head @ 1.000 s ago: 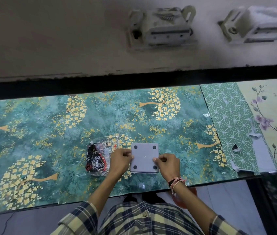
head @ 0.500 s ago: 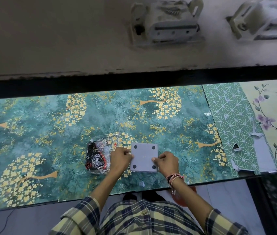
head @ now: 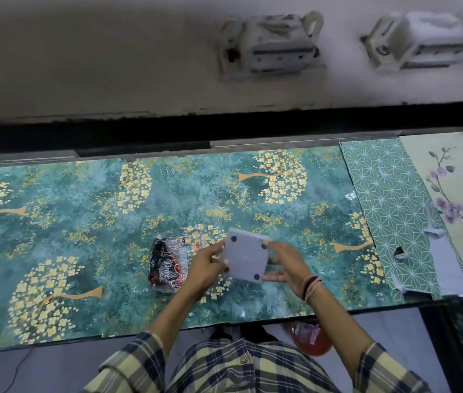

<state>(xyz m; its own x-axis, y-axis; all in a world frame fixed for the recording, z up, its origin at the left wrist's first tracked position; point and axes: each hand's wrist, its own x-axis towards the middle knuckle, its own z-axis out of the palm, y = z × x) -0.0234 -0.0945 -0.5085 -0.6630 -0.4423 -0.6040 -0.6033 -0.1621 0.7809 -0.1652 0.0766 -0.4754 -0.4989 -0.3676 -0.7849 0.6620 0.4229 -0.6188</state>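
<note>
A grey square box with dark round feet at its corners is held just above the table, turned a little off square. My left hand grips its left edge with thumb and fingers. My right hand holds its right side, fingers spread along the edge and underneath. To the left, half under my left wrist, lies a clear plastic packet with black and red contents.
The table wears a teal sheet with gold trees; a green patterned sheet and a floral one lie at the right. Two white fittings sit on the wall behind. A red object lies below the front edge.
The grey box has come up off the table and turned slightly clockwise. Both hands have shifted their hold, the fingers now more spread along its edges.
</note>
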